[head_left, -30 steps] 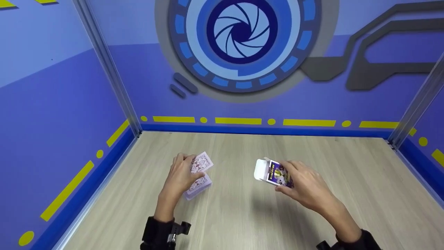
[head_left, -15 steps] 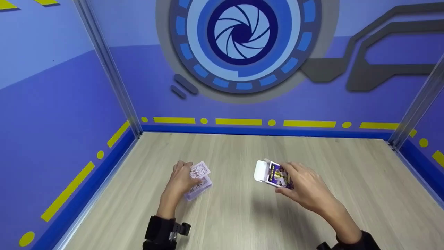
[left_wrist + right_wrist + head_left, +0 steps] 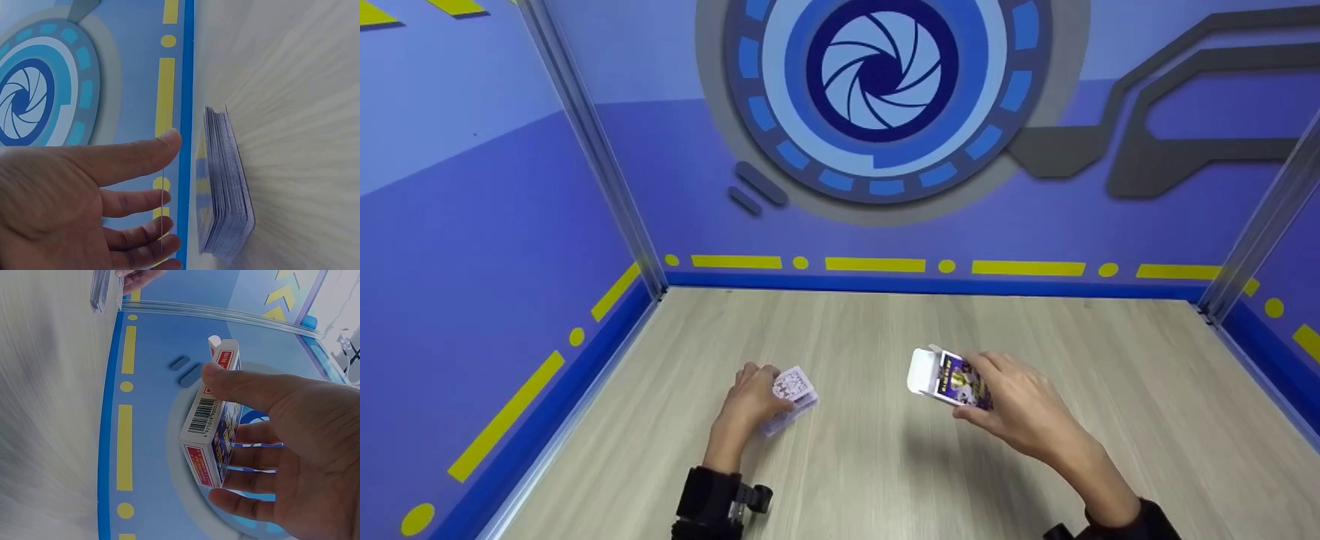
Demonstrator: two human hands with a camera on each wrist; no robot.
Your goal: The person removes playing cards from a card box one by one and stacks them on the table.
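Observation:
My left hand (image 3: 744, 405) pinches a single playing card (image 3: 790, 384) by thumb and fingers. In the left wrist view that card shows only as a thin edge line, a short gap away from the deck (image 3: 228, 185). The deck of playing cards (image 3: 802, 409) rests on the table under the card, partly covered by it in the head view. My right hand (image 3: 1024, 405) grips a purple and white card box (image 3: 961, 379) above the table. The box's white end flap (image 3: 923, 370) stands open to the left. A barcode shows on its side (image 3: 203, 415) in the right wrist view.
The light wooden table (image 3: 877, 465) is enclosed by blue printed panels, with a back wall (image 3: 877, 232) and a left wall (image 3: 472, 300). Metal corner posts (image 3: 611, 180) join them. A black wrist strap (image 3: 709, 499) is on the left arm.
My left hand has lowered the card toward the deck, coming slightly nearer to me. My right hand and the box have stayed nearly still.

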